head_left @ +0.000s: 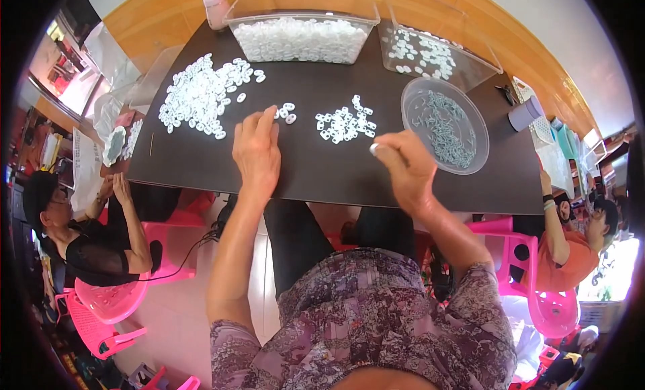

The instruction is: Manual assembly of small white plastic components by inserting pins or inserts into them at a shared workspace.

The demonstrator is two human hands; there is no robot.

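On the dark table my left hand [256, 145] lies with its fingers stretched forward. Its fingertips are right beside a few small white oval pieces [289, 108]; the thumb is mostly hidden. My right hand [407, 163] is closed in a pinch, thumb against fingers, on a small white piece [374, 149] held just over the tabletop. Between the hands, farther off, lies a loose cluster of white pieces with holes [344, 125]. Just beyond my right hand stands a round clear tub [481, 138] with many small grey screws [446, 124] in it.
A big heap of white oval pieces [201, 91] covers the far left. At the back stand a clear bin [302, 16] full of white pieces, another clear bin [470, 44] with fewer, and a pink bottle [216, 8]. A grey-lidded cup [525, 114] stands right. People sit at both sides.
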